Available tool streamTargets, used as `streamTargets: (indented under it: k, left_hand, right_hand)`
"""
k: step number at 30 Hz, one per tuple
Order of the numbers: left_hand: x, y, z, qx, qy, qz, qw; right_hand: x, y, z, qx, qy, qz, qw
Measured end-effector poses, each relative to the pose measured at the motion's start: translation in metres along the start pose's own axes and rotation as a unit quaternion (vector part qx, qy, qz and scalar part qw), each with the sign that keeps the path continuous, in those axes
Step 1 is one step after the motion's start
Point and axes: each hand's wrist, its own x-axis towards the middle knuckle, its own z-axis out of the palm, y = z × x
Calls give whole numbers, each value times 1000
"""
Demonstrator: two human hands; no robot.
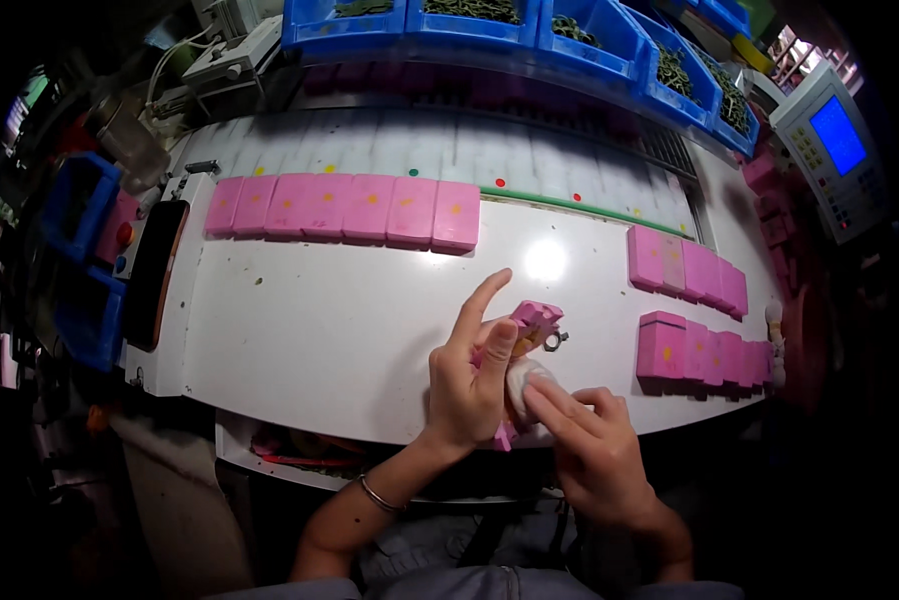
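My left hand [464,390] is near the front middle of the white table, its index finger raised and its thumb upright. It holds a pink notched piece [537,318], partly hidden behind the thumb and palm; a pink end also shows below the hand. My right hand [599,450] pinches a white wad, like a cloth or small pouch [526,385], pressed against the pink piece. Beside the piece's far end is a small metal ring-like part [555,341]; whether it is attached I cannot tell.
Several pink blocks [371,205] stand in a row at the back left, more in two rows [661,345] at right. Behind runs a pale conveyor [369,145] under blue bins [474,25] of small greenish pieces. A phone [157,275] lies left; a blue-screened control panel [834,150] stands right.
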Motion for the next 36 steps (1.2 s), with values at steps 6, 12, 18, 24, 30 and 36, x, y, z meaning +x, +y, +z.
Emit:
streamTargets:
  k: [6,12,18,24,30,36]
  left_hand:
    - [-1,4,9,-19,-8,11,1000]
    - [0,3,-7,192,54,101,975]
    - [-25,12,-2,156,-77,254,951]
    - [-11,16,-43,-236,-289,-340,863]
    - [-6,18,-29,-373,-115,-393,832]
    - [-23,38,-25,-244,-91,-214,941]
  right_hand:
    - [0,-13,3,-26,-26,-8,999]
    - [-2,10,5,-10,45,42,998]
    - [17,-1,8,545,108,231,798]
    - [25,-17,2,167,206,-52,963]
    - [7,-27,22,-15,122,-191,974]
    - [12,-9,4,-23,207,23,978]
